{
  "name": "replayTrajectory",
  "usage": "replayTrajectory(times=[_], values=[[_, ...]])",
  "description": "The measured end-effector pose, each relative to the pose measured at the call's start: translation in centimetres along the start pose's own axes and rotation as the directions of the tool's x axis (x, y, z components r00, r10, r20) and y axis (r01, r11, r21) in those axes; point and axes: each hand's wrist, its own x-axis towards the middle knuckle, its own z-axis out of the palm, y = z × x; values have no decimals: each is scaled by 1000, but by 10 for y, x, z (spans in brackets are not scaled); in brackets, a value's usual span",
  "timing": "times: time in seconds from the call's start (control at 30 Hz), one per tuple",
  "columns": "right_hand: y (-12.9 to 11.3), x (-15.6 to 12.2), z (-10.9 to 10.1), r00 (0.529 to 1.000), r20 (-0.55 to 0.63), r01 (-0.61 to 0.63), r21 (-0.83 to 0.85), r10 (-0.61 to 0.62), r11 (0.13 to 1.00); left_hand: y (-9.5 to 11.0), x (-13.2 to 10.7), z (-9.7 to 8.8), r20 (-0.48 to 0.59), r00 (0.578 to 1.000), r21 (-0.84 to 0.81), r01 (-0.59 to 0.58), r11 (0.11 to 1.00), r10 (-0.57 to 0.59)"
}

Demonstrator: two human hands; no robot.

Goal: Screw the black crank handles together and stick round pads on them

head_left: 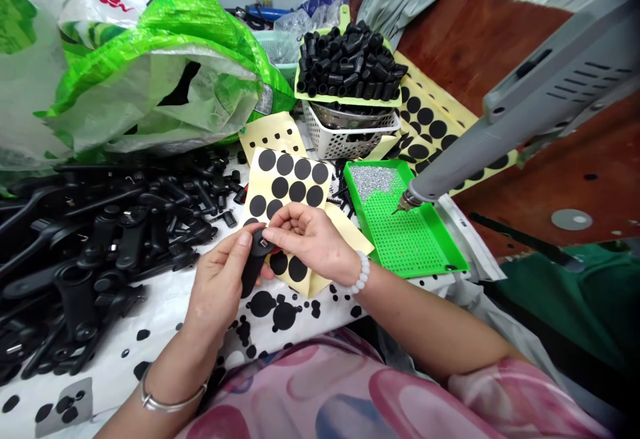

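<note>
My left hand (pixel 220 282) is wrapped round a black plastic part (pixel 254 262), held upright over the table. My right hand (pixel 313 239) pinches at the top end of that part, fingers pressed together on it. What the fingertips hold there is too small to make out. Just behind the hands lies a yellow backing sheet with round black stickers (pixel 290 182). More black sticker discs lie loose on the white cloth (pixel 273 309) below the hands.
A heap of black plastic parts (pixel 100 232) fills the left. A green perforated tray with small silver screws (pixel 400 219) sits to the right, a grey electric screwdriver (pixel 500 126) hanging over it. Behind stand a white basket (pixel 345 136), a tray of black tubes (pixel 350 59) and plastic bags (pixel 150 72).
</note>
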Motion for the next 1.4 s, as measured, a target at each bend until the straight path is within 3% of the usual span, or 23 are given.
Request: replayTrajectory(times=[0.2,0.37,0.5,0.6,0.7,0.77,0.83,0.9,0.97,1.03,1.17,1.4], values=[[-2,-2,-7,991,70,-118,116,110,986,-4,-3,-2,20,1000,-21,-4,1000,5],[-3,-1,-17,961,261,-152,239,88,959,0,-6,-3,6,1000,-49,6,999,-6],[-7,-2,-14,974,220,-85,180,44,980,3,-8,-3,31,999,-13,-42,999,43],[-8,-4,-12,958,288,-31,109,-2,994,8,-10,-6,57,997,-51,-42,998,45],[-4,-9,-14,962,258,107,-58,-89,993,16,-10,-15,16,998,-90,-58,994,60],[3,-13,-17,958,206,258,-329,-198,908,20,-7,-23,-7,996,-92,-90,992,90],[12,-17,-20,919,261,393,-617,-294,681,22,-5,-29,-23,994,-88,-105,991,104],[22,-19,-25,891,345,446,-788,-296,425,22,-4,-32,-52,994,-25,-99,995,98],[30,-19,-31,899,367,427,-854,-239,298,18,-6,-31,-88,994,100,-62,993,71],[36,-18,-35,919,350,390,-876,-183,284,13,-7,-27,-61,997,216,-30,976,45],[42,-18,-35,940,299,336,-891,-162,305,2,-5,-16,92,996,350,-38,936,6],[58,-22,-19,907,291,331,-939,-305,89,-9,10,-14,141,987,500,0,866,-81]])
